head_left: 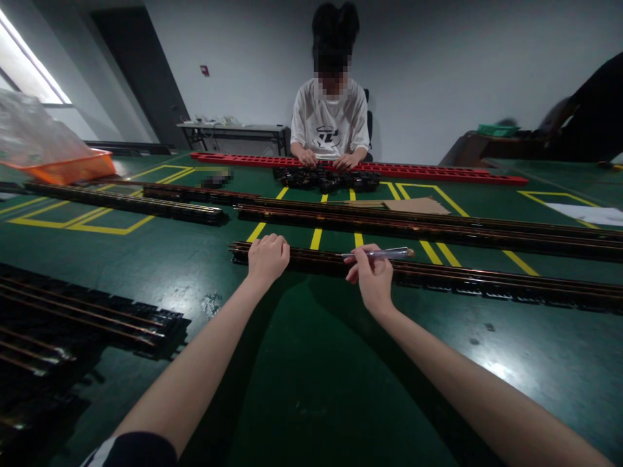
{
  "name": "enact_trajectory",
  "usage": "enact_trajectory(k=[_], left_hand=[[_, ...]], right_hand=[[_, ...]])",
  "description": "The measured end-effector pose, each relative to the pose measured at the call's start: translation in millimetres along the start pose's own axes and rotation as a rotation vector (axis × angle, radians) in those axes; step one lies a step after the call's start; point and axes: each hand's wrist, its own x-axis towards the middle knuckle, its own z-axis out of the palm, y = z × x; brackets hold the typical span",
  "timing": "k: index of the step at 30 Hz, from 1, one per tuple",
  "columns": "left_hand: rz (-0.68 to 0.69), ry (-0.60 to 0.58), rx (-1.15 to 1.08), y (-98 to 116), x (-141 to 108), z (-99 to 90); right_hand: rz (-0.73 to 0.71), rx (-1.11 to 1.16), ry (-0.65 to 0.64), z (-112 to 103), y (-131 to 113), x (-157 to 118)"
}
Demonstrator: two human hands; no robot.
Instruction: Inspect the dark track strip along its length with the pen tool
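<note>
A long black rail (pixel 462 279) with copper-coloured strips lies across the green table in front of me. Near its left end my left hand (pixel 268 256) is closed over it, knuckles up and fingertips hidden. My right hand (pixel 374 275) grips a slim screwdriver (pixel 389 253) with a clear, purplish handle, held nearly level. The handle's end points right, and the thin shaft points left along the rail toward my left hand. Whether the tip touches the rail is too small to tell.
More black rails (pixel 438 230) lie just beyond, others (pixel 87 311) at the left. A seated co-worker (pixel 331 123) handles black parts (pixel 326 178) by a red rack strip (pixel 413 171). Cardboard (pixel 417 205), an orange basket (pixel 73 167) with plastic bags and white paper (pixel 586 213) are also on the table (pixel 311 376).
</note>
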Motion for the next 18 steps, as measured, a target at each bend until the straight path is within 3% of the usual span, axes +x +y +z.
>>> enact_trajectory(k=[18], left_hand=[[0.011,0.036,-0.005,0.2,-1.5,1.1]], right_hand=[[0.018,-0.009,-0.046,-0.5,0.8,0.0]])
